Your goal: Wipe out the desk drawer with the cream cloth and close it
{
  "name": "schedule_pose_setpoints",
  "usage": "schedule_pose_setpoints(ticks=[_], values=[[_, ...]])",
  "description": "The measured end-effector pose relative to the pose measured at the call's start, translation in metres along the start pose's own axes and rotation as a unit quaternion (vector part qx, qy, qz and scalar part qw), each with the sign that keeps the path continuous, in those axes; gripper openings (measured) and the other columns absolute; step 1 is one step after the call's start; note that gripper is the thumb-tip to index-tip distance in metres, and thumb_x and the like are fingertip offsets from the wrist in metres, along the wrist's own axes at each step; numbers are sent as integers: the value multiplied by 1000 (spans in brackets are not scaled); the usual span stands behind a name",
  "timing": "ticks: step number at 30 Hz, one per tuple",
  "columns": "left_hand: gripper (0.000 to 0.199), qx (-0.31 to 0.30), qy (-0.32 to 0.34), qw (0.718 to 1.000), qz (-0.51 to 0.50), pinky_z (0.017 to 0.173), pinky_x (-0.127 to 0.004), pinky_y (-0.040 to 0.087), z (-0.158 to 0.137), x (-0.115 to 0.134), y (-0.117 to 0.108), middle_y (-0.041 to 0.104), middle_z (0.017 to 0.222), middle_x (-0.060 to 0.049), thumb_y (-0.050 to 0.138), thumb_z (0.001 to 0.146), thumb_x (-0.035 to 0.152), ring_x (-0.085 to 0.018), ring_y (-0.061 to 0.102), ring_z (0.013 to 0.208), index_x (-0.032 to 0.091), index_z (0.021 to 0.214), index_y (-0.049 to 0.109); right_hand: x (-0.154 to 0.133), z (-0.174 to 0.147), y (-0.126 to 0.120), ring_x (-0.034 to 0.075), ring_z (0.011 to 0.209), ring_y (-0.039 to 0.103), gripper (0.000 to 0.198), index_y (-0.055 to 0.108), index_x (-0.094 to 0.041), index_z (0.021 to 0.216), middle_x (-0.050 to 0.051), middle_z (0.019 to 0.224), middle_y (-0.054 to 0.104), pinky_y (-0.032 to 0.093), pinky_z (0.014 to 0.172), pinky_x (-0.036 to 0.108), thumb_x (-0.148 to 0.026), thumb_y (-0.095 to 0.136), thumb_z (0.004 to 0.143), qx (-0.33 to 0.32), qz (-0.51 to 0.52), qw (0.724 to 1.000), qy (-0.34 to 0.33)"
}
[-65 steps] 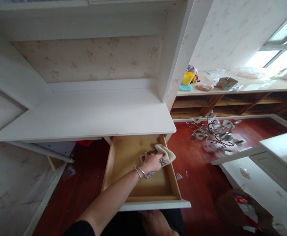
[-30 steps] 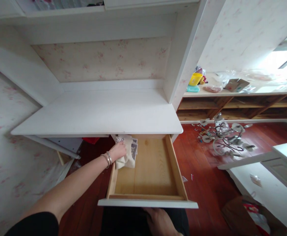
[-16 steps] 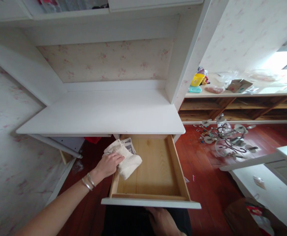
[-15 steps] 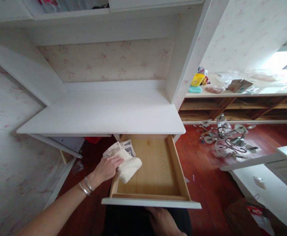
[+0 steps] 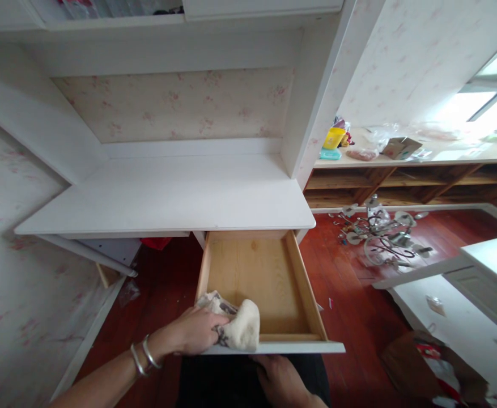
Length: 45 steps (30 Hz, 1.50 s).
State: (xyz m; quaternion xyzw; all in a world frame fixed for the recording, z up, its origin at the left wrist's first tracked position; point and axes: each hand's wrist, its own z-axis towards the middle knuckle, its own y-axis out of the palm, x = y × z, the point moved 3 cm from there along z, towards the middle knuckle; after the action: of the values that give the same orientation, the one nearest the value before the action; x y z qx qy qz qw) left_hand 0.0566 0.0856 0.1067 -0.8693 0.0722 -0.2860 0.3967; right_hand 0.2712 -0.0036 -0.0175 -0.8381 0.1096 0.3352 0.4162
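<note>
My left hand is closed on a cream cloth with a grey-brown pattern. The cloth is bunched at the front left corner of a pulled-out wooden drawer, lying against the left side and the top of its white front panel. Two silver bangles circle my left wrist. Below the drawer front, my right hand rests close to its lower edge over my dark-clothed lap. Its fingertips are partly hidden beneath the front, so I cannot tell whether they grip it.
A white desk with a shelf unit stands above the drawer. On the red floor to the right lies a dismantled chandelier. Beyond it, a low wooden shelf carries bags and a box. A brown bag sits at lower right.
My left hand has brought the cloth from the drawer's left side toward me, to its front left corner. My right hand stays under the drawer front. The view has shifted slightly.
</note>
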Motion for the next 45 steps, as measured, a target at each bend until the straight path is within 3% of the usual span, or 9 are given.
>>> schedule_pose_setpoints(ticks=[7,12,17,22,26,31,34,41,45], values=[[43,-51,99,994,-22,83,-35,46,89,91,18,71,91,0,54,74,67,-24,65,92,29,92,67,-1,1,0,24,117,58,48,65,-27,121,4,123,66,39,105,35,-14,44,81,21,26,999,-21],[55,-7,149,989,-12,85,-40,47,132,126,34,69,103,-4,64,64,67,-29,64,98,28,103,63,-1,5,-1,26,120,56,51,67,-26,119,5,127,64,40,106,36,-10,46,76,18,28,999,-17],[37,21,182,982,-40,76,-31,47,135,126,13,67,103,-1,57,78,53,-23,65,94,29,106,59,5,6,3,23,118,58,54,63,-31,124,2,127,64,41,105,35,-10,46,77,-4,30,999,-21],[41,201,157,967,12,75,-31,48,113,145,-30,59,101,-5,49,85,31,-20,59,86,27,126,48,7,6,2,25,114,60,51,64,-29,122,4,123,66,44,102,36,-11,46,79,-17,18,1000,-11],[51,240,253,930,112,91,-44,46,120,165,-10,54,105,-7,49,88,30,-25,55,100,31,138,38,5,8,-2,26,116,59,51,66,-27,120,4,124,66,42,103,36,-11,47,77,-13,19,999,-32],[40,205,356,886,216,103,-47,40,168,140,43,38,143,-15,30,98,25,-34,37,133,25,136,44,17,11,9,27,118,58,55,64,-30,123,3,126,65,41,104,38,-10,48,75,-23,9,999,-27],[42,190,392,866,243,109,-44,36,194,115,46,22,157,-7,25,100,27,-34,28,139,28,137,45,27,13,16,28,117,58,55,64,-33,123,1,128,63,42,103,37,-13,50,74,-38,12,999,-6],[51,220,218,930,196,108,-47,38,260,75,-38,25,155,-15,33,94,11,-33,29,141,22,144,38,24,12,6,27,122,54,54,62,-51,117,-16,127,62,44,101,34,-20,51,75,-24,77,997,-18],[62,166,242,941,168,110,-42,32,270,86,-65,26,153,-20,41,84,1,-33,29,140,12,145,34,16,15,0,28,127,48,40,65,-49,112,-13,125,63,43,102,37,-24,56,82,-16,76,997,-24]])
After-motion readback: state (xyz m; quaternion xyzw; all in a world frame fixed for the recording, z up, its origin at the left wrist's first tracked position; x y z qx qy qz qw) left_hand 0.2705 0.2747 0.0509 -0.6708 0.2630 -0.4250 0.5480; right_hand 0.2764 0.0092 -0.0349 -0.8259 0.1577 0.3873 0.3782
